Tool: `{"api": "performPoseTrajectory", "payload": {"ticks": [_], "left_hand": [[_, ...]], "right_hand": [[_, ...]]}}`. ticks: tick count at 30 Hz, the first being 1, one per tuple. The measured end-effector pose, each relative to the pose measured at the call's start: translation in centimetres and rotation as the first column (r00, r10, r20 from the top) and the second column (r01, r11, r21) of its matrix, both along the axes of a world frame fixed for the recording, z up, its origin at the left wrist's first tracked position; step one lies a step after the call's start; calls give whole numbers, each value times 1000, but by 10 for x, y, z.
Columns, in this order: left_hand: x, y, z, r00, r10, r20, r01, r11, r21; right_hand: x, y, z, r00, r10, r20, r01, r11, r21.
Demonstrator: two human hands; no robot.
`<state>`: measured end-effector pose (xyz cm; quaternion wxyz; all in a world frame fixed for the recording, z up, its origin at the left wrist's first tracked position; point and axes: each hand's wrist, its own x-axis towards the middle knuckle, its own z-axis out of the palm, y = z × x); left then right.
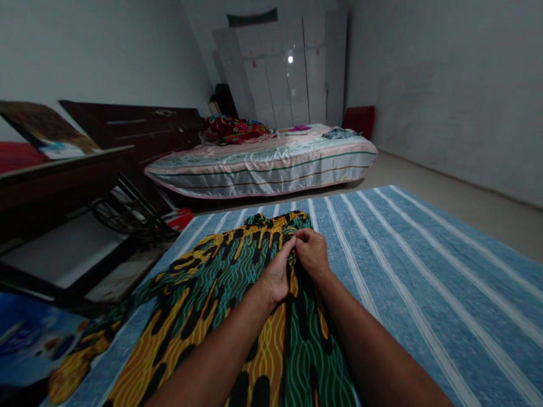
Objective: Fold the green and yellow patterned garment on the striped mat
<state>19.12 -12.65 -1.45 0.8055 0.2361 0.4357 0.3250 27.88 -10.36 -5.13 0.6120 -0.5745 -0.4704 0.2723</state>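
A long-sleeved shirt (pixel 237 265) with a wavy green, yellow and black pattern lies spread over the blue-and-white striped bed sheet (pixel 407 265). Its collar end points away from me, and one sleeve trails off to the left over the edge. My left hand (pixel 280 271) pinches the fabric just below the collar, fingers closed. Right beside it, my right hand (pixel 311 251) is also closed on the same bit of cloth, fingertips meeting those of the left. What lies between the fingertips is too small to make out.
Beyond the sheet stands a bed (pixel 263 164) with a dark wooden headboard (pixel 139 124) and a red floral blanket (pixel 233 130). A dark table (pixel 63 169) with a metal wheel beneath is at the left. White wardrobes (pixel 275 73) line the back; a red object (pixel 358 121) stands by the right wall.
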Motion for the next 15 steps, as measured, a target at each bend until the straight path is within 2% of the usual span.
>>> {"api": "performPoseTrajectory", "payload": {"ticks": [5,8,10,13,15], "left_hand": [[-8,20,-9,995,90,-36,-87,993,83],[-13,42,-6,994,57,-89,-49,995,88],[-12,58,0,986,39,-161,-17,990,138],[-7,84,4,958,101,-268,-34,969,245],[-4,99,1,937,155,-314,-58,953,296]], "right_hand": [[-3,0,-4,1000,13,9,-13,1000,-4],[-7,-2,-5,1000,15,2,-15,1000,-6],[-9,-3,-5,1000,22,-4,-22,1000,-6],[-12,-4,-7,999,36,-7,-36,999,-6],[-14,-5,-8,999,40,6,-40,999,-14]]}}
